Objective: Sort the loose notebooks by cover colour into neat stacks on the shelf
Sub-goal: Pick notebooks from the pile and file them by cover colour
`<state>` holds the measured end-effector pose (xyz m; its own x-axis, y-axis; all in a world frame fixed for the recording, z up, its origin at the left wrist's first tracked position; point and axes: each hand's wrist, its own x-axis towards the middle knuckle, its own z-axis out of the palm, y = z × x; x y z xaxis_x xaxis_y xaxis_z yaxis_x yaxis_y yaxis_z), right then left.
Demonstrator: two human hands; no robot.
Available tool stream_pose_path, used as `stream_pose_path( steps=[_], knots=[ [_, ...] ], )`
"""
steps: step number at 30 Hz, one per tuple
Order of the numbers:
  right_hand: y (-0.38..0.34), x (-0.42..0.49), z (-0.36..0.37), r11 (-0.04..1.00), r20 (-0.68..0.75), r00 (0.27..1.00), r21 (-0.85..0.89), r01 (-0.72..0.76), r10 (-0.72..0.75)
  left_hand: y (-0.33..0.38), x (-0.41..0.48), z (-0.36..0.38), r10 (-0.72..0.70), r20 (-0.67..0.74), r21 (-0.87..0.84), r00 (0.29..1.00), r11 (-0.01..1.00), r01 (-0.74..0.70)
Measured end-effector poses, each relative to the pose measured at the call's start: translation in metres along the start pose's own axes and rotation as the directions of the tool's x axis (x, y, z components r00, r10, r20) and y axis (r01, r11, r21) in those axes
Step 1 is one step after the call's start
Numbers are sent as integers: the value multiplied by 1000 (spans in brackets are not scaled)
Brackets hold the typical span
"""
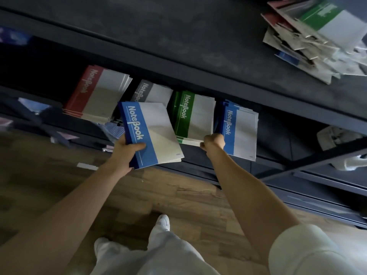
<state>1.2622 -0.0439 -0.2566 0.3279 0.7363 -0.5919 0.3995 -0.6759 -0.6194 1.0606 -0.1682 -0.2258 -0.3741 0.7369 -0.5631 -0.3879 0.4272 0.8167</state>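
Head view: both arms reach forward. The left hand [127,149] grips a bundle of blue notebooks [151,133] by its spine, held before the shelf [198,158]. The right hand [213,142], curled, pinches the green stack [193,116] by its front corner, beside the blue stack [240,130].

stationery storeroom or shop, dark metal shelving [198,56], identical notebook stacks [194,114], wood-plank floor [178,195]

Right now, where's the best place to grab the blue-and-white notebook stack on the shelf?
Take the blue-and-white notebook stack by its near edge, coming from the front. That edge juts past the dark shelf lip, probably leaving room for fingers beneath, while the board above blocks a top approach.
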Motion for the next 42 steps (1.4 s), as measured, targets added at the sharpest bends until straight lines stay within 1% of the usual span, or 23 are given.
stream_pose_path(
  steps=[2, 3, 4, 5, 6, 7, 8, 9, 10, 12, 14, 16, 19, 21, 24, 27, 30, 34, 36, 40, 42],
  knots=[
    [-3, -4, -1, 992, -47, 997, -112, 58, -64, -1, 1, 3, 14, 30, 40, 999, 999, -15],
    [-4, -8, -2, 988, -32, 996, -134, 78, -83, -1, 2, 6, 21, 44, 65, 999, 998, -24],
    [-6, -15, -4, 989, 40, 996, -118, 83, -79, -1, 2, 10, 27, 55, 86, 998, 996, -31],
    [-9, -24, -7, 995, 166, 985, -86, 55, -40, -1, 2, 16, 31, 64, 96, 997, 995, -37],
    [-10, -32, -10, 996, 305, 952, -84, 18, 8, -2, 2, 23, 35, 72, 98, 997, 994, -42],
    [-10, -38, -13, 991, 408, 912, -132, 15, 40, -3, 2, 32, 42, 81, 95, 996, 994, -50],
    [-7, -41, -17, 982, 449, 892, -185, 46, 42, -4, 1, 40, 54, 90, 90, 995, 994, -62],
    [-3, -41, -20, 975, 437, 899, -205, 86, 12, -6, 0, 49, 67, 102, 83, 993, 994, -76],
    [2, -38, -24, 971, 388, 921, -205, 118, -30, -8, -1, 57, 75, 117, 73, 990, 994, -84],
    [11, -31, -36, 967, 248, 961, -187, 171, -122, -13, -4, 72, 78, 150, 68, 986, 994, -89],
    [21, -22, -54, 957, 117, 975, -202, 209, -188, -17, -7, 84, 69, 180, 81, 981, 993, -85],
    [32, -15, -74, 948, 20, 976, -235, 216, -217, -22, -9, 95, 61, 213, 103, 975, 991, -84],
    [48, -6, -99, 948, -87, 973, -262, 183, -212, -26, -13, 109, 53, 251, 148, 966, 985, -92],
    [55, 1, -109, 962, -125, 974, -226, 155, -187, -28, -14, 116, 44, 258, 181, 965, 979, -93],
    [60, 10, -115, 983, -196, 971, -151, 109, -138, -31, -11, 121, -15, 245, 212, 970, 976, -38],
    [59, 16, -116, 990, -271, 954, -90, 106, -127, -32, -10, 123, -57, 219, 211, 974, 977, 10],
    [56, 27, -119, 988, -298, 944, -99, 115, -140, -31, -9, 121, -79, 189, 173, 979, 984, 46],
    [53, 45, -122, 947, -284, 937, -301, 114, -203, -31, -4, 115, -106, 158, 151, 982, 985, 81],
    [55, 51, -122, 921, -257, 940, -373, 116, -223, -30, -3, 115, -101, 160, 177, 982, 982, 72],
    [60, 46, -119, 887, -200, 959, -452, 91, -200, -30, -1, 119, -75, 174, 209, 982, 977, 37],
    [59, 39, -114, 891, -204, 950, -435, 128, -236, -29, -2, 125, -63, 175, 232, 982, 972, 21]
  ],
)
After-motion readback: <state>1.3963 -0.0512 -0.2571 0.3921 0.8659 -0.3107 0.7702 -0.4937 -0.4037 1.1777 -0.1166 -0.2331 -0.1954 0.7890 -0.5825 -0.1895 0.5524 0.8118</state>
